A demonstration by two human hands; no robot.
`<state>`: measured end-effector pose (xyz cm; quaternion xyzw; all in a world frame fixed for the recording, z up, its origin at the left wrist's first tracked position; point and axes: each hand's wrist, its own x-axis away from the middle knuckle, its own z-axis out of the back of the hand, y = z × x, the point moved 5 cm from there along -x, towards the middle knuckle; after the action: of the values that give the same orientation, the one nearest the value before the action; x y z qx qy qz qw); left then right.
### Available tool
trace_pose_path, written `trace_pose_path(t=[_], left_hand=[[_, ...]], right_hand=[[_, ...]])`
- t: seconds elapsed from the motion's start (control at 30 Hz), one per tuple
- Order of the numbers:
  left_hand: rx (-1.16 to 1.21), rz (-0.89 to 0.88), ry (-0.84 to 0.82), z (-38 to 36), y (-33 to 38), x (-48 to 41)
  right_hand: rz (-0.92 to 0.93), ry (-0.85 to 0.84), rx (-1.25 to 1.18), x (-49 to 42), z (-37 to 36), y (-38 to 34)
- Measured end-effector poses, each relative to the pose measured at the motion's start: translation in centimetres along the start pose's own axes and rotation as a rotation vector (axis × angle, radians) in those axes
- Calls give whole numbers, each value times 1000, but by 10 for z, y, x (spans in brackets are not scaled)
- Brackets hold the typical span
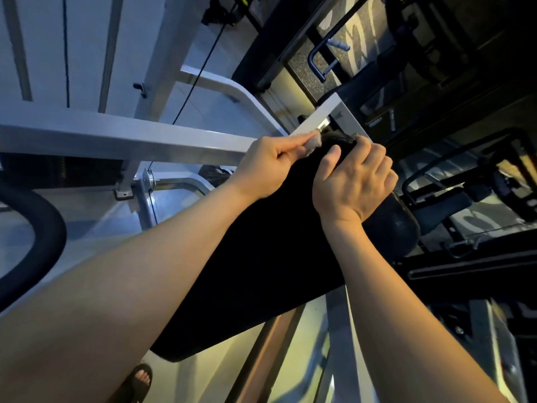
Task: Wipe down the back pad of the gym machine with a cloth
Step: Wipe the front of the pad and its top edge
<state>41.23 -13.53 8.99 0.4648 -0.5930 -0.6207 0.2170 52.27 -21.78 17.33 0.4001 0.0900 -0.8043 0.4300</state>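
Wiping at the far end of the long black back pad [261,271]: your left grip [266,167] pinches a small pale cloth [312,144], your right grip [354,181] clasps the pad's edge; next, probably sweep nearer.

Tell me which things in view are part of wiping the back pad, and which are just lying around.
Part of the job:
back pad
cloth, pinched by the left hand
right hand, gripping the pad's top end

Just around:
white frame bar
black cable
black curved tube
sandal
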Motion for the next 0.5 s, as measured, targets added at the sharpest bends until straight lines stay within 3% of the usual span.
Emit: trace_pose_path(t=[0.17,0.33,0.5], left_hand=[[46,246,42,25,-64,84],[-101,126,54,24,-35,49],[-26,224,-36,20,-42,71]], right_hand=[[-13,7,4,2,1,-2],[-19,-19,12,1,4,-3],[-19,-9,1,2,3,-2]])
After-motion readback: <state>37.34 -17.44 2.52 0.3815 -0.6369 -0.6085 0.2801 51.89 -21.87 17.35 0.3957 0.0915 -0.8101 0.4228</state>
